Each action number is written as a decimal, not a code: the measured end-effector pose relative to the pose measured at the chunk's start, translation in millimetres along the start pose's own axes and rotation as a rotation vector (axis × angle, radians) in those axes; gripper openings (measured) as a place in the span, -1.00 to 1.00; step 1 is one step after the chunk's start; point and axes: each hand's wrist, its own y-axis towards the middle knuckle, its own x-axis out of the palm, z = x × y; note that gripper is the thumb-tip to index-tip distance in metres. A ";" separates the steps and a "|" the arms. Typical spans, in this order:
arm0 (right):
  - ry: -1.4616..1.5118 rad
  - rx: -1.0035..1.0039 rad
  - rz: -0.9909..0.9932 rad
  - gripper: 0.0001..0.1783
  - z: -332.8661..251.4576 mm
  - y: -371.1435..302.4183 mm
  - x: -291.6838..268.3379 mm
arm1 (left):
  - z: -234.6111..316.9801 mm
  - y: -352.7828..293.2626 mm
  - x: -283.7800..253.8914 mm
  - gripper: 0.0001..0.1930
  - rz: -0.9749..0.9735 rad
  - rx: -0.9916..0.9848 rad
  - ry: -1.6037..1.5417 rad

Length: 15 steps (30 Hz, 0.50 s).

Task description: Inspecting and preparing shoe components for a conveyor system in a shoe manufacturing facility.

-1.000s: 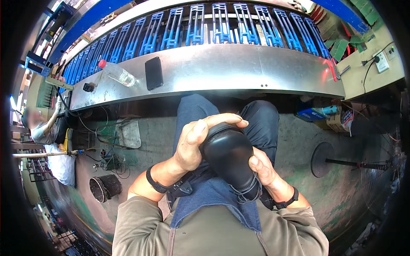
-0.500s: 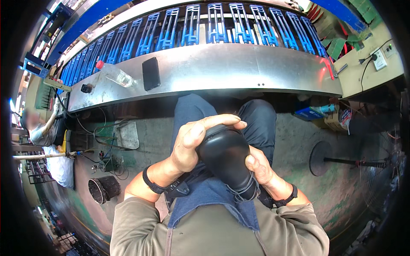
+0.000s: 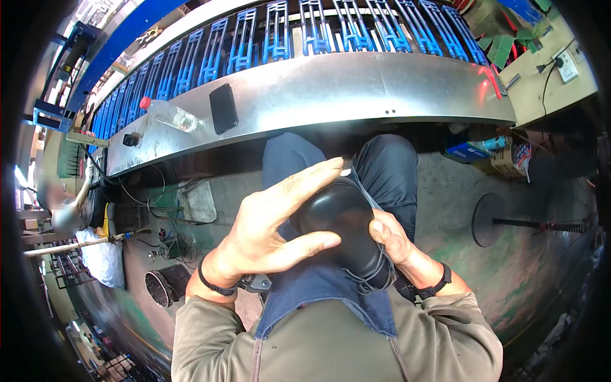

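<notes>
A black shoe [image 3: 337, 219] with a smooth rounded toe sits over my lap, its toe pointing away from me. Grey laces hang at its near end. My right hand [image 3: 389, 237] grips its right side, the thumb pressed on the upper and the other fingers hidden beneath. Across the left side of the toe lies my left hand [image 3: 273, 223], fingers stretched forward and thumb spread apart over the upper. A small pale bit shows by its fingertips, too small to name.
Ahead runs a metal bench edge [image 3: 305, 95] carrying a phone [image 3: 223, 108] and a plastic bottle [image 3: 170, 116]. Behind it stand several blue racks [image 3: 277, 35]. A black bucket [image 3: 167, 285] is on the floor at left, a round-based stand [image 3: 490, 220] at right. Another person [image 3: 67, 213] sits far left.
My left hand has opened from its curl round the toe; its thumb now reaches over the upper and its fingers extend forward. The right hand keeps its grip. The view has shifted slightly.
</notes>
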 end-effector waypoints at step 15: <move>0.165 0.017 0.077 -0.20 36.6 -10.2 -10.3 | -18.9 -10.0 58.5 -0.30 0.339 0.010 0.001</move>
